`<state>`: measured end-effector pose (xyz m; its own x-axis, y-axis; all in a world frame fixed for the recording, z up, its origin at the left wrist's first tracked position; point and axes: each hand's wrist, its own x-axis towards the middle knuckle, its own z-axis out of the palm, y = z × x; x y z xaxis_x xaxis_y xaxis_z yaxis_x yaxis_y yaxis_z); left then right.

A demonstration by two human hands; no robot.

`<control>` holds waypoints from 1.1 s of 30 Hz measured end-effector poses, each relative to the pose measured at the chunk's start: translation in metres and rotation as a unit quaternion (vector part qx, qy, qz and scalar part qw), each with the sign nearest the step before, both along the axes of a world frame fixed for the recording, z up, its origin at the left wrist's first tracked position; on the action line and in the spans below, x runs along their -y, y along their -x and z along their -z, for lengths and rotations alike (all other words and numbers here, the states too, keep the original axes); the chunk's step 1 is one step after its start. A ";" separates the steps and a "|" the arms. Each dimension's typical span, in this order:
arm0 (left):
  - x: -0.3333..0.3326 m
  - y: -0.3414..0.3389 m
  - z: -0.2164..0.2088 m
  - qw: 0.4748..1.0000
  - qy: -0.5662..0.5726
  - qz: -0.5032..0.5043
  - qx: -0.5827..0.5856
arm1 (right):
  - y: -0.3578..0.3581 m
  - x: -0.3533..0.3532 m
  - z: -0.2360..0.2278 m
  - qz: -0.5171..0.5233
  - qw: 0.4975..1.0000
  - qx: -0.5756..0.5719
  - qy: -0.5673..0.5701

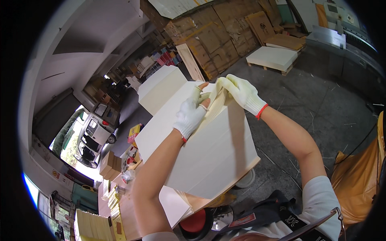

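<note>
Both my hands wear white knitted gloves with red cuffs. My right hand is closed on the far edge of a batch of white card sheets, which bends up and fans apart. Beside that bent edge, my left hand has its thumb and a finger apart, bare tips showing through the glove. It touches the fanned sheets, and its other fingers are partly hidden. Beneath lies a broad stack of white card. Another white card stack with a cut, angled outline stands just beyond, on the left.
A table at the lower left bears cartons, and paper stacks stand nearby. A pallet of white sheets is at the far right, near a machine. An orange cover hangs at right; a round stool stands below.
</note>
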<state>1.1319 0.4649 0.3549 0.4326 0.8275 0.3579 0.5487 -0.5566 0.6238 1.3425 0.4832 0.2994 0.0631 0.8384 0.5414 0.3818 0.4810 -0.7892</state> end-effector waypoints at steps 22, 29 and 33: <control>0.008 -0.005 -0.004 0.997 -0.028 -0.017 -0.063 | -0.001 0.008 -0.006 0.005 0.999 0.017 0.032; 0.018 -0.017 -0.013 0.993 0.064 -0.048 -0.090 | -0.002 0.005 0.000 0.012 1.000 0.015 0.015; 0.011 -0.009 -0.006 0.995 0.023 -0.030 -0.093 | 0.001 0.005 0.000 0.011 1.000 0.004 0.010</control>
<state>1.1413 0.4535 0.3613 0.4374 0.8674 0.2374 0.6877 -0.4927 0.5332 1.3418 0.4783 0.2997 0.0782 0.8477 0.5246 0.3987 0.4557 -0.7959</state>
